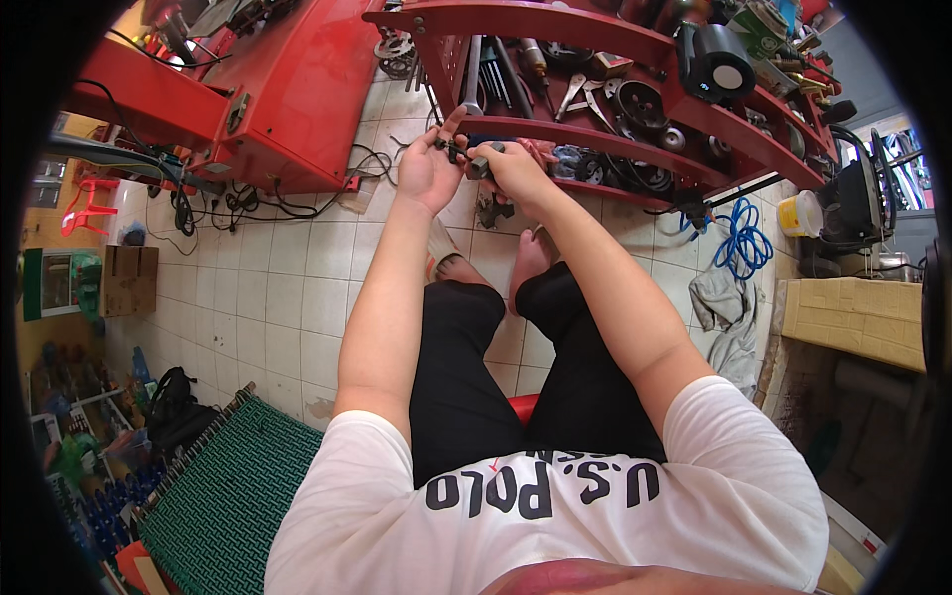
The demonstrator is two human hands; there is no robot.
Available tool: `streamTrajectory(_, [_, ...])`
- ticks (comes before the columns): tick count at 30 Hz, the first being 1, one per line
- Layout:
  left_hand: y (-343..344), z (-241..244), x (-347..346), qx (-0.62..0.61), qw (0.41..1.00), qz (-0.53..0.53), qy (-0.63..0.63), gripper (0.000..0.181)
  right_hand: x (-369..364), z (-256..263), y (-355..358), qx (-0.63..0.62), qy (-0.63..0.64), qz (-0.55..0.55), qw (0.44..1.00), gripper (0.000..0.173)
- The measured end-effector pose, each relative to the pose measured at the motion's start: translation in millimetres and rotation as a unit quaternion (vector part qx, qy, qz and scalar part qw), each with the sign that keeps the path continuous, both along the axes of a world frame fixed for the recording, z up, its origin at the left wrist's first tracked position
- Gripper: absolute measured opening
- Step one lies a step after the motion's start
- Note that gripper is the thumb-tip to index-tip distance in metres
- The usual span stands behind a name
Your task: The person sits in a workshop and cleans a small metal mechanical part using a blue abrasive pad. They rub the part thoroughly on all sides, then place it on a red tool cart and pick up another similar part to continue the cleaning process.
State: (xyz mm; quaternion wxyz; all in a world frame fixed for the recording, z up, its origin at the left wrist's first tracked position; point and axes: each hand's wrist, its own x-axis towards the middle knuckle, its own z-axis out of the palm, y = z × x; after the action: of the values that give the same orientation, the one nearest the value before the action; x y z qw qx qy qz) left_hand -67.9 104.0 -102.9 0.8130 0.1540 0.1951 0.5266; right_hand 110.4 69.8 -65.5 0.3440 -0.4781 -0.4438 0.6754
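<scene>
My left hand [433,172] is raised palm up near the lower shelf of the red rack, with a small dark metal part [451,149] at its fingers. Close beside it on the right, my right hand [507,169] is closed around a dark metal tool or part [482,165], whose exact kind I cannot tell. A thin dark piece spans the gap between the two hands. Below my right hand, another dark metal part [494,213] shows above the tiled floor; what supports it is hidden.
The red metal rack [617,141] ahead holds wrenches, pullers and round parts. A red machine cabinet [297,97] stands at left, black cables [253,208] below it. At right lie a coiled blue hose [744,242] and a grey cloth [725,305]. A green woven seat [230,491] is at lower left.
</scene>
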Motion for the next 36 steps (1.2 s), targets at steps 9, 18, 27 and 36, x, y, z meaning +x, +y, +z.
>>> streamTrajectory(9, [-0.3, -8.7, 8.7, 0.037, 0.991, 0.030, 0.126, 0.013, -2.2, -4.6, 0.1, 0.002, -0.002, -0.013, 1.000, 0.029])
streamTrajectory(18, [-1.2, -7.0, 1.9, 0.025, 0.989, 0.027, 0.146, 0.028, -0.9, -1.6, 0.2, 0.005, -0.007, -0.007, 1.000, 0.027])
streamTrajectory(27, [-4.2, 1.8, 2.7, 0.044, 0.988, 0.060, 0.133, 0.024, -1.4, -0.2, -0.2, 0.007, 0.008, -0.027, 1.000, 0.024])
streamTrajectory(36, [-4.3, 4.3, -0.2, 0.040, 0.987, 0.049, 0.148, 0.036, -3.6, 4.4, -2.7, 0.017, 0.015, -0.015, 1.000, 0.024])
